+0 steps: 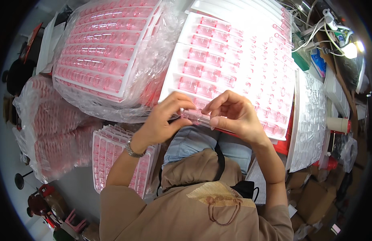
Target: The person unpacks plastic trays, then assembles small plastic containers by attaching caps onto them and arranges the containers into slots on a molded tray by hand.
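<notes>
My left hand and my right hand meet at the near edge of a white tray. Between their fingertips they pinch a small clear pink plastic part, held lengthwise from left to right. Its ends are partly covered by my fingers. Rows of clear pink plastic pieces fill the tray just beyond my hands; those toward its right side look smaller and washed out by glare.
To the left, plastic film wraps a big stack of trays with pink pieces. Another wrapped pile lies farther left, and more pink-filled trays stand below. At the right are a tray of clear pieces, a lit lamp and cables.
</notes>
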Motion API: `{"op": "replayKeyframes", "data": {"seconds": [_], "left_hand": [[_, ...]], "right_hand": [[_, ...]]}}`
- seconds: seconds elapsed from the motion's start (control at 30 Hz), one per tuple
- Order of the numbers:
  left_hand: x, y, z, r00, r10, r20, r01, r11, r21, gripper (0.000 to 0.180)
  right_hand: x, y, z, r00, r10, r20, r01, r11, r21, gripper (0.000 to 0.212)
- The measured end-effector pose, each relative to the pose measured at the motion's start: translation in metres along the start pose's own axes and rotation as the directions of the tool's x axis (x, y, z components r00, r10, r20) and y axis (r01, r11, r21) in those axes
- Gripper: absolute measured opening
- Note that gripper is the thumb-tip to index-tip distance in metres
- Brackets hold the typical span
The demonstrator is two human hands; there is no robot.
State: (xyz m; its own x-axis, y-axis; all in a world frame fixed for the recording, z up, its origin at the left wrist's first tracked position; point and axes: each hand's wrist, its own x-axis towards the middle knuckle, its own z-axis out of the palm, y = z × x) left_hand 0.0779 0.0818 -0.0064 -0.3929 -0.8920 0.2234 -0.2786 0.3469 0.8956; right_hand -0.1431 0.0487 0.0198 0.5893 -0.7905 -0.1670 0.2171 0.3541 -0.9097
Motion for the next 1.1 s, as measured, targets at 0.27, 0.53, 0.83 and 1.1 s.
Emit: {"op": "replayKeyframes", "data": {"seconds": [0.27,0.53,0.83,1.1], "left_hand": [[-0.003,-0.007,-0.014,0.994,0.031,-0.102,-0.002,0.963,0.270,0.029],[-0.001,-0.032,-0.006,0.987,0.162,-0.007,-0.139,0.865,0.481,0.033],[-0.059,-0.058,-0.224,0.517,0.258,-0.816,0.319,0.827,0.463,0.017],[-0.111,-0.155,-0.350,0.276,-0.260,-0.925,0.768,0.639,0.050,0.036]], "right_hand": [[0.002,-0.001,-0.011,0.976,-0.173,-0.131,0.076,0.837,-0.541,0.023],[0.096,-0.063,0.006,0.911,-0.403,-0.092,0.273,0.753,-0.599,0.013],[0.274,-0.022,0.013,0.964,-0.060,-0.260,-0.144,0.704,-0.695,0.046],[0.270,0.001,0.030,0.913,-0.398,-0.096,0.020,0.277,-0.961,0.064]]}}
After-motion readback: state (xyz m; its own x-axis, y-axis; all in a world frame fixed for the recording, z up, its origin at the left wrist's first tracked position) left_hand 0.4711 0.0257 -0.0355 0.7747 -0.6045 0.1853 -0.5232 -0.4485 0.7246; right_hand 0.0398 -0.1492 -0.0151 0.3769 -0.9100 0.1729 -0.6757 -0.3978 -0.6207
